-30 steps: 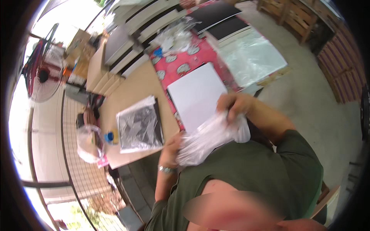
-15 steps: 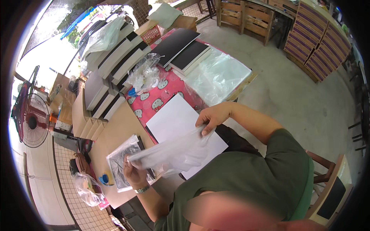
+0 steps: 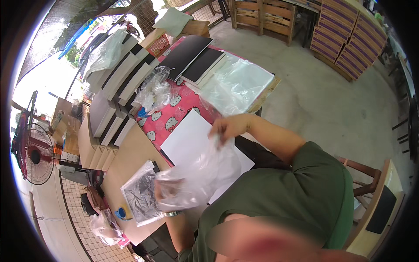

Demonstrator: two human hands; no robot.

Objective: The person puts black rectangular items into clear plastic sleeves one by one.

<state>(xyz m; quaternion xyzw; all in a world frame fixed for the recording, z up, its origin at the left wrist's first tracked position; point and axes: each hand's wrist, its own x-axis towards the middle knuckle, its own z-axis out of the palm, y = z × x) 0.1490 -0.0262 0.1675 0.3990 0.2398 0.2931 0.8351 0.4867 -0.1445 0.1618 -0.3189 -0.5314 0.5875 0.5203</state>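
Observation:
A clear plastic bag (image 3: pixel 205 174) hangs crumpled between my hands, over a stack of white sheets (image 3: pixel 185 135) with a dark edge under it. My right hand (image 3: pixel 229 129) pinches the bag's upper edge, fingers bent and slightly blurred. At the bag's other end, my left hand (image 3: pixel 168 192) shows only through the film; whether its fingers grip the film or lie inside the bag I cannot tell. Beside it on the tan board lies a dark flat item in shiny clear wrap (image 3: pixel 142 192).
Thick black-and-white stacks (image 3: pixel 115 115) rise at the left. Black-covered flat pieces (image 3: pixel 190 54) and a pile of clear plastic sleeves (image 3: pixel 238 85) lie at the far side on a pink patterned cloth (image 3: pixel 168 118). A blue tape roll (image 3: pixel 120 213) sits near the left edge; a fan (image 3: pixel 37 153) stands beyond.
The bag has gone from stretched flat to bunched and fuller. My left hand has shifted right and behind the film; my right hand has moved slightly left. The view has turned a little.

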